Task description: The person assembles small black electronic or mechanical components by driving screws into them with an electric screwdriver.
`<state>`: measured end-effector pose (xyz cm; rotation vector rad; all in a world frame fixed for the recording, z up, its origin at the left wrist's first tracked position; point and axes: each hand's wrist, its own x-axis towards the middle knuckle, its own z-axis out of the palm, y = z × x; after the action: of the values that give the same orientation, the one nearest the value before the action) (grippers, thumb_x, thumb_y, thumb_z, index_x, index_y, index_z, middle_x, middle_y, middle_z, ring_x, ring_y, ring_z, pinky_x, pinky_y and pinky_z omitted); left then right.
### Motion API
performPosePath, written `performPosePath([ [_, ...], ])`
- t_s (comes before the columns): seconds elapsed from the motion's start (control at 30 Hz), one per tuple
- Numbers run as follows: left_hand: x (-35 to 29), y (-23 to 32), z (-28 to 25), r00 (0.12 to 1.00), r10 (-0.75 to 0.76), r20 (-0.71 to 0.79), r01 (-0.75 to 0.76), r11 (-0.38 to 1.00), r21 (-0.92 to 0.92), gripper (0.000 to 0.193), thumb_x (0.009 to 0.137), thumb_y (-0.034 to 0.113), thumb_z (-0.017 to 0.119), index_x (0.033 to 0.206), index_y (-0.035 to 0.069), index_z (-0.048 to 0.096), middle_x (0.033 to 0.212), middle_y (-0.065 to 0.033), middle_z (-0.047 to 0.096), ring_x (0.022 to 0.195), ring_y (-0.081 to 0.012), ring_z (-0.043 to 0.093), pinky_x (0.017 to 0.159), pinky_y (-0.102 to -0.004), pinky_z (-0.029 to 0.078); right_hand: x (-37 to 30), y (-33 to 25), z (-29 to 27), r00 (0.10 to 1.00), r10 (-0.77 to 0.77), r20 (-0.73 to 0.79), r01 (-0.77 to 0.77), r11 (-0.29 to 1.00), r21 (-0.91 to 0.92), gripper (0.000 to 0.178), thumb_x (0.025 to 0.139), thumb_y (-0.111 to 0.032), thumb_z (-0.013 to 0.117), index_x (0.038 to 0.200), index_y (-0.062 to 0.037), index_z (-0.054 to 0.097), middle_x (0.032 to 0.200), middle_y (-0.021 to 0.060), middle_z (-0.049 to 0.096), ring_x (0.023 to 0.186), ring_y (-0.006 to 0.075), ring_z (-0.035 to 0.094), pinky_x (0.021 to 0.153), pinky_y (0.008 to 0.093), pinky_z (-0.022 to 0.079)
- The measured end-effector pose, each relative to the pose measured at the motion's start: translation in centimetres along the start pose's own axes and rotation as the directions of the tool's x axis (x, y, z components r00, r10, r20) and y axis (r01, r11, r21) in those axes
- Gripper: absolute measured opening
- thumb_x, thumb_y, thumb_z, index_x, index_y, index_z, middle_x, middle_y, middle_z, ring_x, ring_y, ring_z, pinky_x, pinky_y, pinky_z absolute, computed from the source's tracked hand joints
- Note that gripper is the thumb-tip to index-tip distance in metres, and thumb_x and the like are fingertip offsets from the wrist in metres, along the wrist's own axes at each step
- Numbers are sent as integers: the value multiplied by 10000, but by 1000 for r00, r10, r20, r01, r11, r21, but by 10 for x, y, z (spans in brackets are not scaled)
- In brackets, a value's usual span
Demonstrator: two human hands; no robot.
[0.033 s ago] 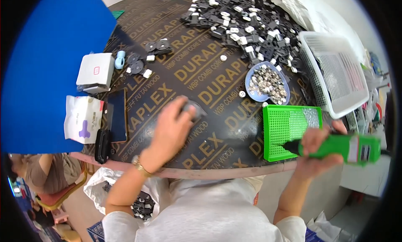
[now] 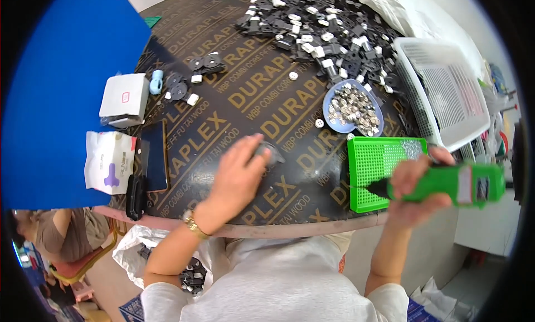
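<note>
My left hand (image 2: 241, 174) is over the middle of the dark table, its fingers closed on a dark grey plastic part (image 2: 273, 152) that is partly hidden and blurred. My right hand (image 2: 415, 194) grips a green electric screwdriver (image 2: 473, 184), held level with its dark tip pointing left. The tip is over a shallow green tray (image 2: 368, 161) with a perforated grid; small silvery pieces (image 2: 412, 147) lie in its far right corner. Behind the tray stands a blue dish (image 2: 327, 107) filled with small round metal-and-white pieces (image 2: 354, 106).
A large heap of black and white parts (image 2: 334, 35) covers the far right. A white basket (image 2: 440, 93) stands at the right. On the left are a white box (image 2: 123, 102), a tissue pack (image 2: 110, 160), a phone-like dark slab (image 2: 156, 155) and several dark round parts (image 2: 177, 88).
My left hand has moved slightly right with the grey part. The screwdriver has shifted a little left and up over the tray. The whole view has shifted slightly.
</note>
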<state>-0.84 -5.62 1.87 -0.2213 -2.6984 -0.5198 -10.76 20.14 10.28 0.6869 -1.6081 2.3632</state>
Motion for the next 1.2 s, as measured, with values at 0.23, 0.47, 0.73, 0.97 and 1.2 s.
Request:
performPosePath([
  [0.23, 24, 53, 15, 999, 23, 49, -21, 999, -46, 313, 716, 154, 707, 999, 72, 603, 1123, -112, 554, 1061, -298, 527, 925, -461, 395, 9, 36, 56, 982, 53, 181, -70, 994, 87, 715, 734, -562, 680, 1122, -20, 421, 572, 26, 465, 439, 103, 424, 396, 226, 346],
  [0.47, 18, 53, 17, 998, 48, 46, -46, 998, -43, 336, 737, 170, 693, 1053, 85, 619, 1040, -91, 544, 966, -249, 533, 927, -461, 390, 11, 49, 61, 969, 21, 246, -36, 998, 58, 703, 733, -518, 701, 1124, -2, 427, 571, 41, 489, 441, 108, 434, 411, 234, 374],
  [0.73, 16, 49, 18, 998, 43, 47, -40, 997, -59, 335, 750, 168, 681, 1064, 75, 607, 1052, -110, 546, 978, -273, 541, 891, -445, 418, 8, 53, 64, 958, 13, 286, -12, 1000, -5, 698, 733, -511, 704, 1126, -4, 429, 569, 39, 494, 435, 105, 431, 410, 227, 360],
  [0.97, 15, 44, 25, 997, 8, 72, 11, 965, -263, 311, 777, 158, 658, 1065, 62, 591, 1128, -143, 548, 969, -306, 559, 818, -377, 457, 5, 51, 69, 953, 4, 304, -2, 1000, -5, 686, 732, -506, 709, 1114, -8, 430, 563, 38, 489, 434, 105, 430, 405, 223, 355],
  [1.2, 14, 41, 28, 999, 23, 48, -7, 952, -305, 294, 781, 156, 655, 1054, 67, 595, 1101, -136, 550, 950, -294, 560, 794, -383, 460, -2, 68, 68, 942, 65, 330, -69, 998, 2, 518, 760, -283, 762, 1065, -16, 438, 624, 36, 510, 507, 99, 475, 448, 217, 382],
])
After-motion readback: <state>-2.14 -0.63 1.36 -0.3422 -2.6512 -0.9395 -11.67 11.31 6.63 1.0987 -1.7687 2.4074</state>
